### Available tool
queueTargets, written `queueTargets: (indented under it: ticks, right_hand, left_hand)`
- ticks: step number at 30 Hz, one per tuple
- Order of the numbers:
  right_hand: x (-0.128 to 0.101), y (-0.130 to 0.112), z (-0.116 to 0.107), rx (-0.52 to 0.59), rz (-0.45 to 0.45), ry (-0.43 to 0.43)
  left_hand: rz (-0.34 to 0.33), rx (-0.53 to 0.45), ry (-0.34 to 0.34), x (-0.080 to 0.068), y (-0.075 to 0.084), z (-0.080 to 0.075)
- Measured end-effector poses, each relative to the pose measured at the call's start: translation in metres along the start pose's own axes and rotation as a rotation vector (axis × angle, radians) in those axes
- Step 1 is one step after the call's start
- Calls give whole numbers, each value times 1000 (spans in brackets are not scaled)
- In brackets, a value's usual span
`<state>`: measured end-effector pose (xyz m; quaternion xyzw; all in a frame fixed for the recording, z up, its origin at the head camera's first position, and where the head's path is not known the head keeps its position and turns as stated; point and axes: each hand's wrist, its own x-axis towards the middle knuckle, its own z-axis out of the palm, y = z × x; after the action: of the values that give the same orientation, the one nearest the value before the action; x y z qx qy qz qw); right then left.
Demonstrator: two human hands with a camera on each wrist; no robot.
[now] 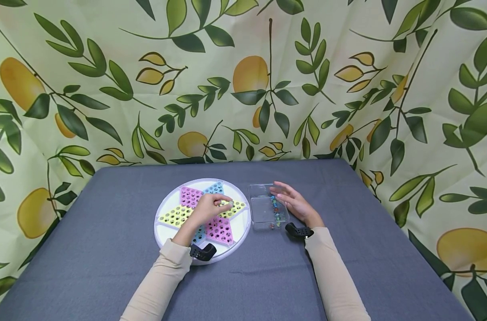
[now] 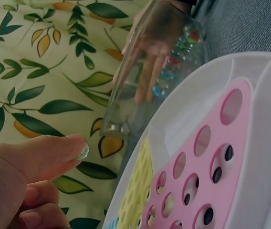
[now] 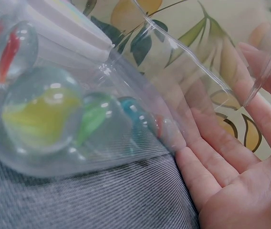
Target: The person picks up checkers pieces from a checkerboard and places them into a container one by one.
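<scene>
My left hand (image 1: 211, 207) pinches a clear glass marble (image 2: 83, 150) between thumb and forefinger, over the yellow right-hand point of a round white star board (image 1: 165, 234). The other fingers of that hand are curled in. The board's pink, yellow and blue points are full of round holes. To its right, a clear plastic box (image 1: 261, 214) holds several coloured marbles (image 1: 276, 211) lined up along its right side. Beside that side is my right hand (image 1: 294, 201), its fingers fairly straight against the box wall; through the clear plastic they show in both wrist views.
Grey cloth (image 1: 267, 285) covers the table. A leaf-and-fruit patterned curtain (image 1: 211, 111) rises behind it and at both sides. The board and box stand close together, near the middle of the table. A black strap device sits on each wrist.
</scene>
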<state>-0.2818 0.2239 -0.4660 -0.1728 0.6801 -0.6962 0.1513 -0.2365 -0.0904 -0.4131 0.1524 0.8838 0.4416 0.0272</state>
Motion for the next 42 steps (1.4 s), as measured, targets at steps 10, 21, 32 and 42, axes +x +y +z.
queueTargets:
  ticks: [10, 21, 32, 42]
  right_hand:
    - [1, 2, -1, -2, -7, 1]
    - [1, 4, -1, 14, -6, -3]
    - [1, 3, -1, 15, -25, -3]
    - [1, 1, 0, -2, -11, 7]
  left_hand:
    - [35, -38, -24, -1, 8, 2]
    - [104, -28, -30, -4, 13, 13]
    - [153, -37, -54, -2, 24, 21]
    - [171, -51, -71, -3, 28, 25]
